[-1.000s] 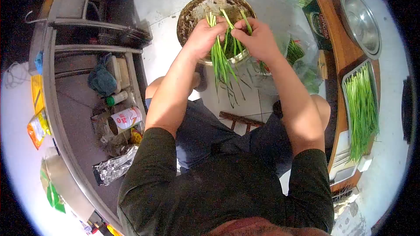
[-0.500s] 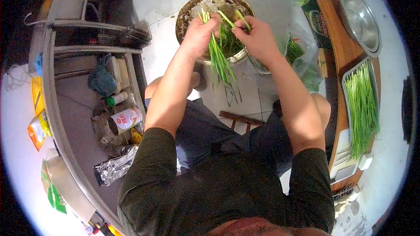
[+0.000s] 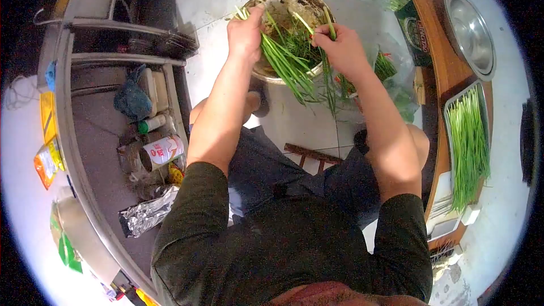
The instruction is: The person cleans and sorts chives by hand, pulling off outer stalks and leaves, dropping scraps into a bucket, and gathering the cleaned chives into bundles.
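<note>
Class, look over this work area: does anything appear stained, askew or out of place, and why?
The round bucket looks odd: brown patches mottle its inner wall, perhaps rust or dirt. On the right, some green stalks overhang their tray untidily.

Pretty sure the pale lettering on the dark green box [image 3: 412,33] ends in "NGTAO" (runs sideways, and the front end is too fuzzy to call). The white-and-pink can [image 3: 163,152] has red characters on it, but they're too blurry to read. Same deal with the orange packet [image 3: 46,165]: printed, just not legible.
</note>
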Demonstrator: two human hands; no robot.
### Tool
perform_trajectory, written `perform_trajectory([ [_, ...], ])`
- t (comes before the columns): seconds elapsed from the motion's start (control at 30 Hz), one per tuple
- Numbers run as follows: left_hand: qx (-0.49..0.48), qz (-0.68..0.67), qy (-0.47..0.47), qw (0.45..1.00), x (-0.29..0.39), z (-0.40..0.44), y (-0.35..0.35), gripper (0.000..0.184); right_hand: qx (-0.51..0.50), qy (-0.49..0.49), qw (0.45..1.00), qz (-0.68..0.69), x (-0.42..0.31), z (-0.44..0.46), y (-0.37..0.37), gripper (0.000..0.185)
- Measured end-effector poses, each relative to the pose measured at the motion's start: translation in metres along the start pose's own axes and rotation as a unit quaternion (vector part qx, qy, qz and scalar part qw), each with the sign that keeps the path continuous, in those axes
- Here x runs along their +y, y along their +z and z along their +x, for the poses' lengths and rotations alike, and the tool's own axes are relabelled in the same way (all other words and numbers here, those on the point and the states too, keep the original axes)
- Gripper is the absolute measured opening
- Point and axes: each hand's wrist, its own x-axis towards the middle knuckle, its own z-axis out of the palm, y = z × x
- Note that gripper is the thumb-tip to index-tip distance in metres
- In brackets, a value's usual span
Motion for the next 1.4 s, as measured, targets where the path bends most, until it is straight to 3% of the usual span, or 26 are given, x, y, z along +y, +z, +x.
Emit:
perform_trajectory([
  [0.07,0.005,0.047,-0.017,0.999,-0.001,-0.002,-0.001,0.022,-0.042,0.066,0.993,0.090,-0.001,0.001,0.000,0.018],
  [0.13,-0.001,0.086,-0.008,0.996,-0.003,-0.009,0.007,0.017,-0.039,0.057,0.991,0.113,0.004,0.003,0.004,0.015],
  [0.23,-0.084,0.174,-0.018,0.981,-0.011,-0.018,0.011,0.021,-0.051,0.074,0.987,0.131,0.003,0.002,0.005,0.014],
  [0.37,-0.176,0.155,0.018,0.972,-0.018,-0.029,0.016,0.017,-0.071,0.070,0.985,0.143,0.002,0.002,0.007,0.015],
  [0.93,-0.038,0.038,-0.010,0.999,-0.015,-0.012,0.009,0.020,-0.110,0.107,0.974,0.165,0.002,-0.001,0.008,0.017],
  [1.03,-0.025,0.102,-0.062,0.993,-0.015,-0.008,0.003,0.015,-0.116,0.116,0.970,0.179,-0.005,-0.003,0.006,0.018],
  [1.33,-0.070,0.191,-0.076,0.976,-0.003,-0.025,0.012,0.019,-0.114,0.119,0.972,0.168,-0.012,-0.006,0.006,0.021],
  [1.4,-0.105,0.160,-0.051,0.980,-0.006,-0.032,0.016,0.018,-0.120,0.124,0.968,0.182,-0.012,-0.005,0.006,0.020],
])
